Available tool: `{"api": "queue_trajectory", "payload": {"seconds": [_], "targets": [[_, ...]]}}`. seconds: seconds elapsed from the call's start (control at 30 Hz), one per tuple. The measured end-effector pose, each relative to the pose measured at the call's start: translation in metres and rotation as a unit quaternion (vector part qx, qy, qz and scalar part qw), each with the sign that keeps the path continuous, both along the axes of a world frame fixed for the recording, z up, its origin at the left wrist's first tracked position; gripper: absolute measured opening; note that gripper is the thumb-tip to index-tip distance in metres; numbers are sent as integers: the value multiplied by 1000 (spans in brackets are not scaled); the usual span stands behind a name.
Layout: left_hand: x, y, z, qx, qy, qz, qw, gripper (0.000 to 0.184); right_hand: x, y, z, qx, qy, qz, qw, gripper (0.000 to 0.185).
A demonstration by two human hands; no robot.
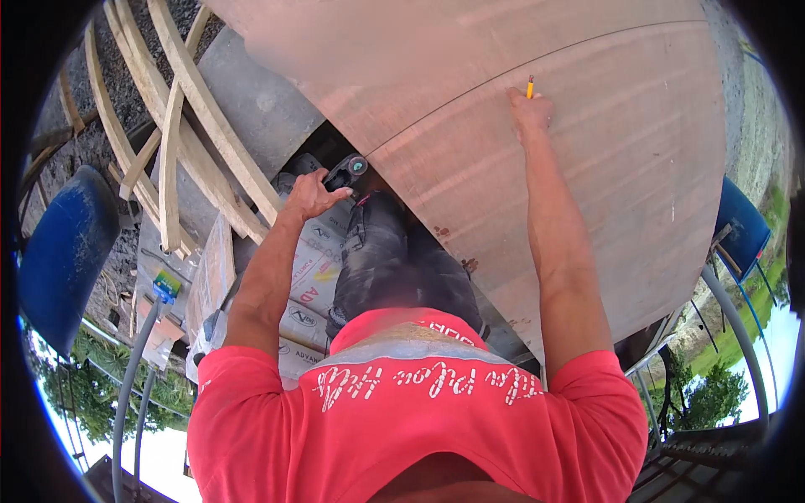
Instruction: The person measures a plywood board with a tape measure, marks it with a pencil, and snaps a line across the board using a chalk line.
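A large reddish plywood sheet [620,168] fills the upper right, with a thin dark line running across it. My right hand [532,113] rests on the sheet just below that line, fingers closed on a yellow pencil [530,87]. At the sheet's left edge, my left hand [314,194] grips a dark chalk-line reel or tape-like tool [342,174] with a round end; its exact kind is unclear. The line meets the sheet's edge beside this tool.
Several wooden strips [201,101] lie crossed at the upper left, near a grey board [251,96]. Printed bags or packs [314,268] lie beside my legs. Blue containers [71,256] stand at far left and far right, with grey metal tubes [134,377] nearby.
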State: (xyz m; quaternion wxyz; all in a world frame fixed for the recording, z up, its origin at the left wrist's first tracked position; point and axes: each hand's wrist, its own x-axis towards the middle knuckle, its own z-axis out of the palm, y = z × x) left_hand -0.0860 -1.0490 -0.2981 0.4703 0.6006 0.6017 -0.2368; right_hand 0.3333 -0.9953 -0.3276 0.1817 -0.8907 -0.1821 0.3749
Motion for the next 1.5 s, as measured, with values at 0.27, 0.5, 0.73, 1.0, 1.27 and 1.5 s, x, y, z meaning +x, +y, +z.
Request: {"api": "queue_trajectory", "payload": {"seconds": [0.27,0.5,0.73,1.0,1.27,1.5], "targets": [[-6,-12,-17,45,5,-22,999,84,94,72,-3,-11,-118,-24,993,35],[-6,-14,-21,54,4,-17,998,81,136,133,9,-92,-172,-8,981,41],[-6,-10,-28,23,-6,-13,1000,79,168,151,0,-129,-187,-17,974,39],[-11,-18,-31,73,-31,-18,997,79,176,131,-8,-65,-182,-13,981,46],[-12,-18,-18,17,-17,-6,1000,78,188,128,-21,-70,-156,-17,985,51],[-21,-20,-31,56,-66,-34,996,72,180,138,13,-80,-148,-29,985,47]]}}
